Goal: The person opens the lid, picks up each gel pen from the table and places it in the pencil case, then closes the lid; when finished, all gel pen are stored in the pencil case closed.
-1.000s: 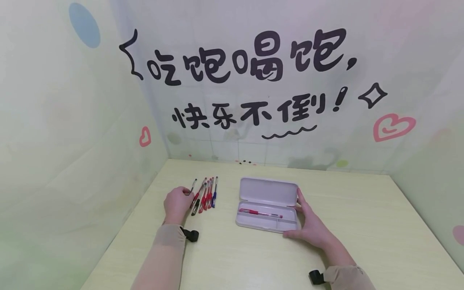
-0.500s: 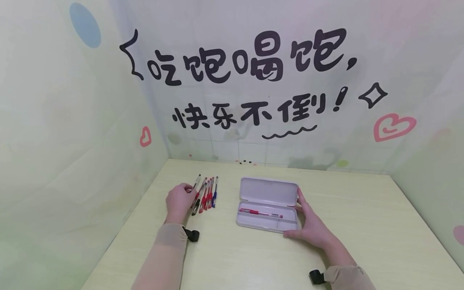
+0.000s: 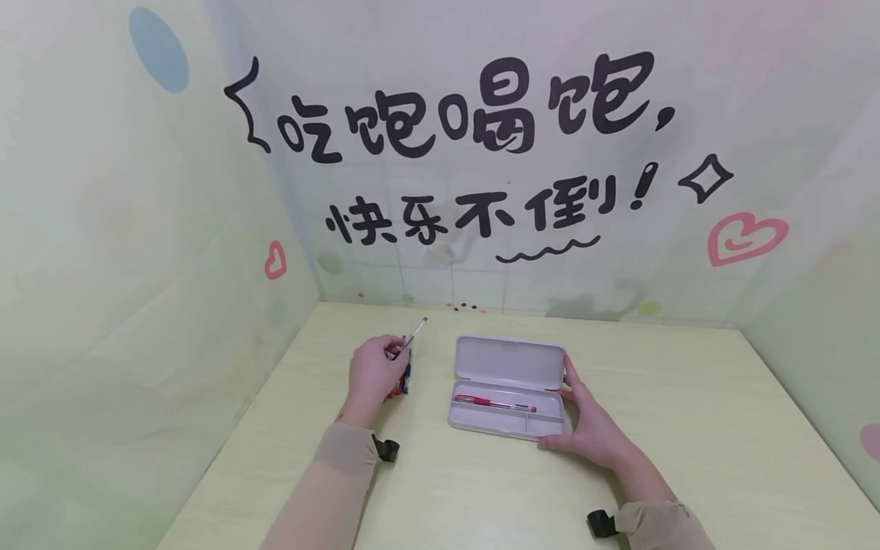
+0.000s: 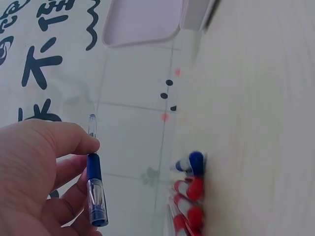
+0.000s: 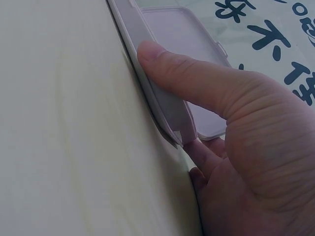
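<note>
My left hand (image 3: 374,370) pinches a gel pen with a blue grip (image 4: 93,167) between thumb and fingers, its thin end pointing up and away. Below that hand lie the other pens (image 4: 192,196), red ones and a blue one, partly hidden by it in the head view. An open pale lilac pencil case (image 3: 510,364) lies in the middle of the table, lid folded back. One red pen (image 3: 491,403) rests in its long rear compartment. My right hand (image 3: 594,431) grips the case's right end, with the thumb (image 5: 167,61) on the near front wall and fingers behind.
The pale wooden table (image 3: 474,496) meets a printed cloth wall (image 3: 426,283) at the back, with more cloth on both sides. Inside the case, low dividers (image 3: 525,422) part off smaller front compartments. A black wrist camera (image 3: 386,449) sits by the left sleeve.
My left hand has risen and moved right across the pens, carrying the held pen, whose tip now reaches farther toward the case. The right hand and the case have stayed in place.
</note>
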`<state>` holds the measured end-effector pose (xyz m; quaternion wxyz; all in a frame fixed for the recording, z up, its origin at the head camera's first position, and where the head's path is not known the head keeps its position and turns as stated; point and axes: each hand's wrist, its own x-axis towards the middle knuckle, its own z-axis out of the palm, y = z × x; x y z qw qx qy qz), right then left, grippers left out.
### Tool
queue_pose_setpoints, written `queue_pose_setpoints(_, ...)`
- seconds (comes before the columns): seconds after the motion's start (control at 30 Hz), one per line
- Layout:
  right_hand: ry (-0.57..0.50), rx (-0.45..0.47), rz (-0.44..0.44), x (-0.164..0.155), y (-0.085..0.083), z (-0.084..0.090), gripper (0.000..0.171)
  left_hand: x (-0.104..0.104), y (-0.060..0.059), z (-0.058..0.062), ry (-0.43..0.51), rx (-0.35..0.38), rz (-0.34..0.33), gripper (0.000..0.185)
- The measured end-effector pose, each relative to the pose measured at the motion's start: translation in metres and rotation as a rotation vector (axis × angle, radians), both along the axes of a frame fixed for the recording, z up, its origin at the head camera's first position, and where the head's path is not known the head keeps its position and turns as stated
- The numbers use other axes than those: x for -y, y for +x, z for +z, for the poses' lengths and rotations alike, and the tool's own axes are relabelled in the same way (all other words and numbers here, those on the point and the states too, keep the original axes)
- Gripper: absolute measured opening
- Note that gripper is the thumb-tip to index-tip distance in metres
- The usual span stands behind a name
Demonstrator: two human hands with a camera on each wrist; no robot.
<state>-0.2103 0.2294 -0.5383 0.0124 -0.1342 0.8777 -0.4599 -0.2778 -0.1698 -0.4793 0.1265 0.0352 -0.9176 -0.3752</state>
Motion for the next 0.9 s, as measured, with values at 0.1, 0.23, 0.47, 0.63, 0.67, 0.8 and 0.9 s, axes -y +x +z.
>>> queue_pose_setpoints(0.1,-0.002,0.002,0.0,0.0,0.0,0.0,0.162,-0.011,0.003,0.006,-0.018,-0.03,-0.054,0.017)
queue_pose_setpoints(0.23,-0.006,0.006,-0.003,0.0,0.001,0.001,0.162,-0.027,0.006,0.012,-0.079,-0.054,-0.126,0.016)
queue_pose_setpoints(0.47,-0.008,-0.004,0.005,0.0,0.001,0.002,0.162,-0.059,0.013,0.012,-0.231,-0.072,-0.247,0.017)
queue_pose_setpoints(0.63,-0.007,-0.006,0.001,0.0,0.001,0.001,0.162,-0.082,0.018,0.003,-0.277,-0.058,-0.334,0.018)
queue_pose_setpoints(0.67,-0.006,-0.007,-0.001,0.0,0.001,0.001,0.162,-0.086,0.019,0.001,-0.297,-0.064,-0.351,0.018)
queue_pose_setpoints(0.8,-0.005,-0.007,0.0,0.001,0.001,0.002,0.162,-0.098,0.025,-0.007,-0.381,-0.087,-0.403,0.018)
queue_pose_setpoints(0.9,-0.002,-0.007,0.008,0.0,0.001,0.003,0.161,-0.104,0.029,-0.012,-0.443,-0.1,-0.429,0.018)
